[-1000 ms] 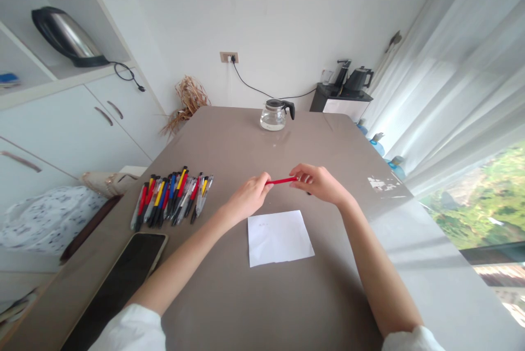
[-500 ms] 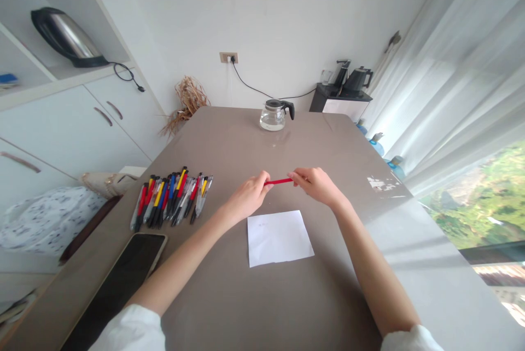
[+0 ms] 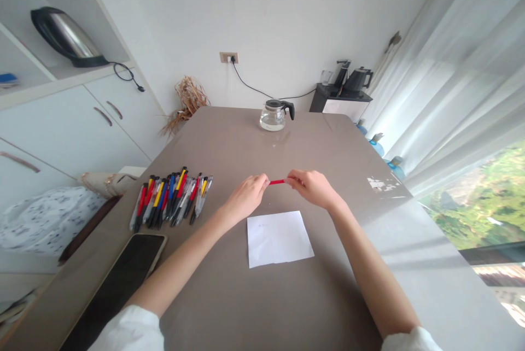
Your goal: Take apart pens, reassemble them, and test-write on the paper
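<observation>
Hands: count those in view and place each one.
2: the left hand and right hand, gripping opposite ends of a slim red object, beyond the white paper.

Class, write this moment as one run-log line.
left hand: holds red pen | right hand: holds its other end | paper: on table | pens: left of paper

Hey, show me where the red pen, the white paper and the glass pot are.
Red pen (image 3: 276, 182): head view, on the exposed middle of its red barrel.
White paper (image 3: 280, 239): head view, on the centre of the sheet.
Glass pot (image 3: 272, 118): head view, on its clear body.
</observation>
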`<state>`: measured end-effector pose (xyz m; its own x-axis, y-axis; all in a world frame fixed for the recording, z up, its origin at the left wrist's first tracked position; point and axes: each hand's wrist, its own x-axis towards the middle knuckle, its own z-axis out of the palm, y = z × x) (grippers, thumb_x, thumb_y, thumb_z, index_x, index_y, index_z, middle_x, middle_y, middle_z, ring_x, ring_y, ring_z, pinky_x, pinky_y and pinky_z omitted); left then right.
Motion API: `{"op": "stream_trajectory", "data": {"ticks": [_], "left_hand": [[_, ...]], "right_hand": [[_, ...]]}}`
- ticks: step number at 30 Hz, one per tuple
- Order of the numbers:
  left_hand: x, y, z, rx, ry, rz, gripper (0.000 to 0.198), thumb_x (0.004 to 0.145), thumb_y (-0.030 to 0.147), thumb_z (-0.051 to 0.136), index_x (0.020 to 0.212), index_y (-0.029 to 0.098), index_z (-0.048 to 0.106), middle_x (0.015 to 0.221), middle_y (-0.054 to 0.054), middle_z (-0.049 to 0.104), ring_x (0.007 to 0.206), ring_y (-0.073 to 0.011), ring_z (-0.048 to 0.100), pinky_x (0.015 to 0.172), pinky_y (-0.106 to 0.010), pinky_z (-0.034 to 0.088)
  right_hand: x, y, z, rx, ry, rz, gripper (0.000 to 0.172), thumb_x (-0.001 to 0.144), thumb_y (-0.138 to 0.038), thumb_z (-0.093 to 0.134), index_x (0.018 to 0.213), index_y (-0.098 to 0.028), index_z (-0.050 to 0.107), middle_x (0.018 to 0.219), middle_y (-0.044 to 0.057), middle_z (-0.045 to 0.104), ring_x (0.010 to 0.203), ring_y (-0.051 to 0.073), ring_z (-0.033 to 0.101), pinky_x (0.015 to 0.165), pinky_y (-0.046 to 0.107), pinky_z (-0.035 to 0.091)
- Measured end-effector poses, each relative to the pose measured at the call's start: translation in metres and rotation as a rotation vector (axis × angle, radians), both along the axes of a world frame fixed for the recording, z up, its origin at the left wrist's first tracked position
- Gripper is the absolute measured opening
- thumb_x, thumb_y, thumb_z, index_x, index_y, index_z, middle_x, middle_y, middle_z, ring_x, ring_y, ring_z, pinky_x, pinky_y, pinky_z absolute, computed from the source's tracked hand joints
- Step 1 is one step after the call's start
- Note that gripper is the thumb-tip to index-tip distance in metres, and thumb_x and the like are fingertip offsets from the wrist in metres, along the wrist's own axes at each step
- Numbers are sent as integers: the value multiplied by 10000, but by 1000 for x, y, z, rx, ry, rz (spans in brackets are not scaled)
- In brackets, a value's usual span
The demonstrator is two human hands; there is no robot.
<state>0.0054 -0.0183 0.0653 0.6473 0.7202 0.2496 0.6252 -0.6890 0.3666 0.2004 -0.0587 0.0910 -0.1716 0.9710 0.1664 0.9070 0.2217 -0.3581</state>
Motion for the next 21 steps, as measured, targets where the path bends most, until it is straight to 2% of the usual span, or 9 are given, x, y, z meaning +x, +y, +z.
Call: {"op": "stream_trajectory", "data": {"ticks": [5, 11, 14, 18, 21], "left_hand": [[0, 0, -1, 3, 8, 17, 254, 879, 268, 189, 840, 184, 425, 738, -36, 530, 691, -153, 514, 603, -264, 381], [3, -2, -4, -33, -41, 4, 239, 868, 341, 227, 921, 183, 399, 784, -46, 545, 732, -167, 535, 625, -280, 402], [4, -2, -5, -50, -39, 2, 237, 860, 357, 253, 953, 179, 378, 777, -45, 544, 705, -169, 538, 603, -278, 404], [3, -2, -3, -56, -3, 9, 220, 871, 316, 213, 928, 183, 379, 742, -37, 538, 661, -163, 534, 583, -271, 394], [3, -4, -1, -56, 21, -2, 227, 874, 310, 194, 916, 184, 378, 738, -40, 537, 652, -164, 532, 570, -265, 385]], "right_hand": [[-4, 1, -3, -24, -32, -49, 405, 858, -386, 234, 605, -185, 479, 566, 7, 541, 517, 101, 464, 520, 206, 273], [1, 2, -2, -76, 77, -50, 446, 857, -419, 219, 555, -180, 444, 518, -9, 521, 476, 90, 443, 526, 209, 287], [5, 1, 0, -80, 144, -34, 439, 850, -438, 230, 608, -187, 497, 554, -10, 541, 489, 89, 452, 524, 209, 297], [9, 0, 3, -55, 186, 48, 288, 799, -442, 379, 819, -214, 553, 667, -7, 578, 564, 98, 486, 531, 203, 311], [10, 0, 4, -33, 140, 59, 229, 800, -391, 398, 854, -236, 558, 675, -14, 579, 581, 101, 487, 543, 201, 311]]}}
